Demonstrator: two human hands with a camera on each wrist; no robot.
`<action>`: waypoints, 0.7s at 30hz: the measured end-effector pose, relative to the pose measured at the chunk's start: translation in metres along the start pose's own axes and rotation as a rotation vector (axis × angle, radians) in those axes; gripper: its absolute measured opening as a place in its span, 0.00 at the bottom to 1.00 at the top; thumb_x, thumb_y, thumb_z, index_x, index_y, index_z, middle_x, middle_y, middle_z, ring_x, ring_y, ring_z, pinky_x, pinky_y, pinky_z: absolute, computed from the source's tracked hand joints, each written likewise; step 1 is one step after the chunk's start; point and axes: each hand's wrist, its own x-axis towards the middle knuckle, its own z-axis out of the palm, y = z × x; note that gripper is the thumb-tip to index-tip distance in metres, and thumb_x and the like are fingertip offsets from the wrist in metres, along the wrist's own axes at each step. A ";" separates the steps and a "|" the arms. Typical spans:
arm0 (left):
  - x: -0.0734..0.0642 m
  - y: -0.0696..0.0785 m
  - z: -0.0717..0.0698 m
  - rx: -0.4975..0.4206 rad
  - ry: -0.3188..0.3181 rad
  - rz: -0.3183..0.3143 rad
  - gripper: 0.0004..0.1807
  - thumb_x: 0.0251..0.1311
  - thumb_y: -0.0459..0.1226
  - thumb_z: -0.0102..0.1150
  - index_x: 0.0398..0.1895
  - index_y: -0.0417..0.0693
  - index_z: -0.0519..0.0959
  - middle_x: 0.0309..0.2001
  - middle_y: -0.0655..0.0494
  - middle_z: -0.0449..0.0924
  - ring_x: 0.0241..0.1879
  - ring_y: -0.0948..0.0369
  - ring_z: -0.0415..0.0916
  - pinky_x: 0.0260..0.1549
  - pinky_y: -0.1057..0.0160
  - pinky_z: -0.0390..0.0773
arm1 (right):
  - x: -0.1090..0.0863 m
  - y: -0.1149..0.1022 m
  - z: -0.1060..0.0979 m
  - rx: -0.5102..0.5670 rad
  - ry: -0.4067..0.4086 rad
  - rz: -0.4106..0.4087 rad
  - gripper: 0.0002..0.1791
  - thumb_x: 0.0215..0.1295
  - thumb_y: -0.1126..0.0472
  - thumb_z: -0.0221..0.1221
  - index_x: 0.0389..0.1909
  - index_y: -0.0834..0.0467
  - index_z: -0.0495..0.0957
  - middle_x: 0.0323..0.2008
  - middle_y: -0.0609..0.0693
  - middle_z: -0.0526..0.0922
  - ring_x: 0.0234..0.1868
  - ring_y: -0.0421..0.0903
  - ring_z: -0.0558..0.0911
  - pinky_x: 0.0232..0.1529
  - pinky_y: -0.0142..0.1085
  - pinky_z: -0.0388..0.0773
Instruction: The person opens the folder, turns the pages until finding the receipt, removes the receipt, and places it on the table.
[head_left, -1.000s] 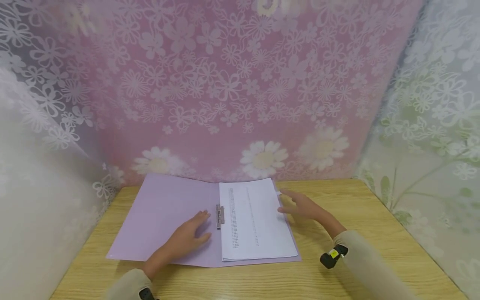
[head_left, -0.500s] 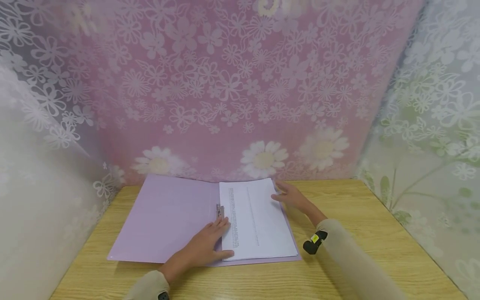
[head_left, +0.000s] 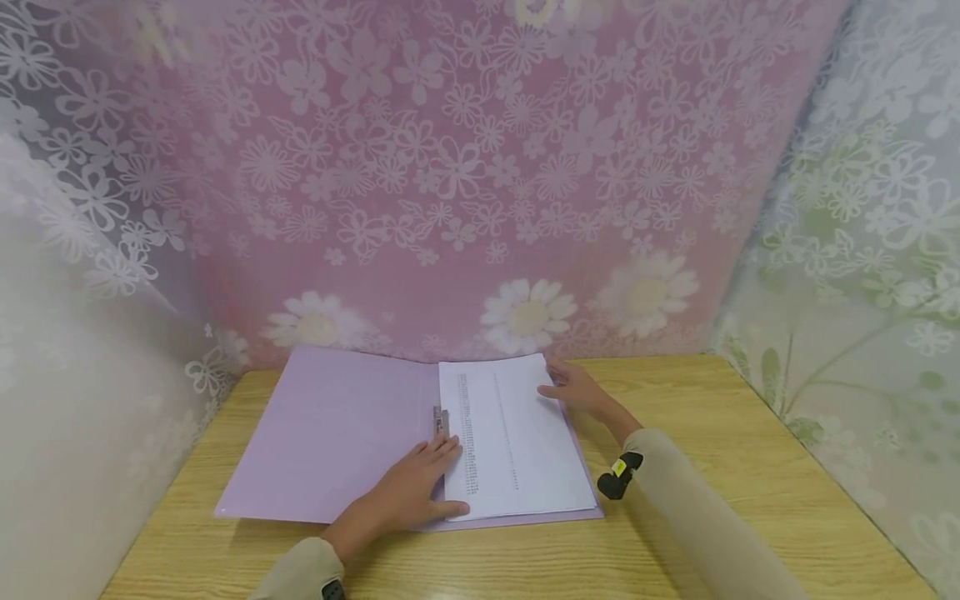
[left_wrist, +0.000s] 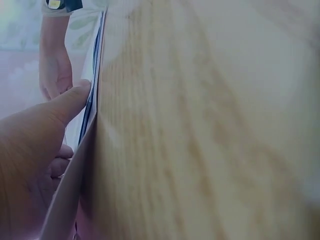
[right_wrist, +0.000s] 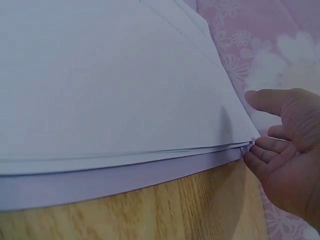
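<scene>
Left hand (head_left: 408,492), spread, and right hand (head_left: 579,392), thumb wide, flank white printed paper stack (head_left: 525,450)
Gentle, even pressure should keep its edges square

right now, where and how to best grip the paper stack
Likely best pinched at its far right corner, coming from the right: the paper stack has exposed sheet edges there, while the metal clip sits at its left edge, near the left hand. The right hand is at that corner.
</scene>
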 end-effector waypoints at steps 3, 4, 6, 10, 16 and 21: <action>0.001 0.002 -0.002 0.023 -0.014 -0.001 0.52 0.61 0.66 0.59 0.78 0.40 0.61 0.80 0.46 0.56 0.81 0.46 0.50 0.77 0.42 0.56 | 0.000 -0.002 0.001 -0.013 0.001 0.001 0.44 0.73 0.61 0.60 0.79 0.70 0.47 0.78 0.71 0.52 0.77 0.68 0.58 0.76 0.56 0.59; 0.001 0.002 -0.003 0.034 -0.018 0.001 0.52 0.61 0.66 0.60 0.78 0.40 0.61 0.80 0.46 0.56 0.81 0.46 0.51 0.77 0.43 0.56 | 0.000 -0.002 0.001 -0.018 0.003 0.004 0.44 0.73 0.61 0.60 0.79 0.70 0.47 0.77 0.71 0.52 0.77 0.68 0.59 0.76 0.57 0.59; 0.002 0.004 -0.004 0.055 -0.026 0.004 0.51 0.62 0.65 0.60 0.78 0.41 0.62 0.80 0.46 0.57 0.80 0.47 0.52 0.77 0.44 0.56 | 0.000 -0.003 0.001 -0.026 0.003 0.002 0.44 0.73 0.60 0.61 0.79 0.71 0.47 0.77 0.72 0.52 0.77 0.69 0.59 0.75 0.57 0.59; 0.002 0.007 -0.007 0.086 -0.038 0.019 0.49 0.63 0.64 0.60 0.76 0.40 0.64 0.79 0.46 0.59 0.79 0.47 0.55 0.77 0.45 0.56 | 0.001 -0.003 0.001 -0.032 0.003 0.015 0.44 0.73 0.60 0.61 0.78 0.71 0.48 0.77 0.71 0.52 0.77 0.68 0.58 0.75 0.56 0.59; 0.003 0.011 -0.009 0.125 -0.048 0.038 0.46 0.64 0.63 0.59 0.75 0.40 0.66 0.77 0.46 0.62 0.78 0.48 0.58 0.77 0.47 0.57 | 0.002 -0.003 0.000 -0.022 0.010 0.026 0.43 0.73 0.61 0.61 0.78 0.71 0.49 0.77 0.71 0.52 0.77 0.68 0.58 0.76 0.56 0.58; 0.005 0.014 -0.012 0.136 -0.069 0.028 0.47 0.64 0.63 0.59 0.74 0.40 0.67 0.77 0.46 0.63 0.78 0.48 0.59 0.77 0.47 0.58 | 0.000 -0.004 -0.001 -0.012 0.006 0.028 0.42 0.73 0.62 0.60 0.78 0.71 0.48 0.77 0.71 0.52 0.77 0.68 0.58 0.75 0.56 0.59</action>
